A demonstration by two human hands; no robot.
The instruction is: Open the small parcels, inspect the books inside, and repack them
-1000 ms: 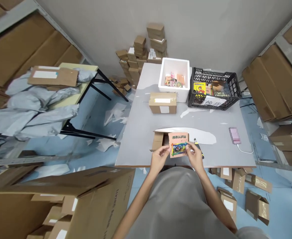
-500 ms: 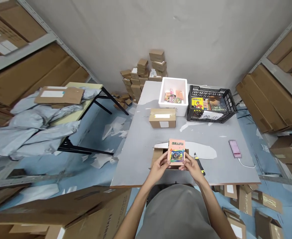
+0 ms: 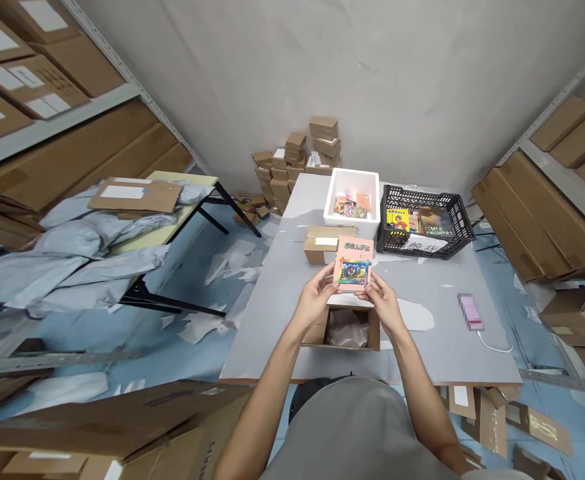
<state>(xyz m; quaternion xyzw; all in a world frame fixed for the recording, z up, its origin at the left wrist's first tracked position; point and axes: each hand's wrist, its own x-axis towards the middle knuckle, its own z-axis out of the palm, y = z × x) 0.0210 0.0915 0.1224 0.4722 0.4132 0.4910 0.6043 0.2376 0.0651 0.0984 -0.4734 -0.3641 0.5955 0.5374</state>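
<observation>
"What's nearest?"
"Lower centre, I see an open box (image 3: 374, 329) with crumpled wrapping (image 3: 347, 329) inside. Above it in frame, my left hand (image 3: 316, 295) and right hand (image 3: 382, 301) grip a pink book (image 3: 353, 262) by its lower corners."
"Step?"
"Holding it cover-up for viewing, I'd judge; the next move calls for keeping both grips even."
"Writing?"
"A Chinese title I can't fully read; farther, right of centre, the crate's (image 3: 387, 245) handwritten sign (image 3: 425, 247) looks like 换货."
</observation>
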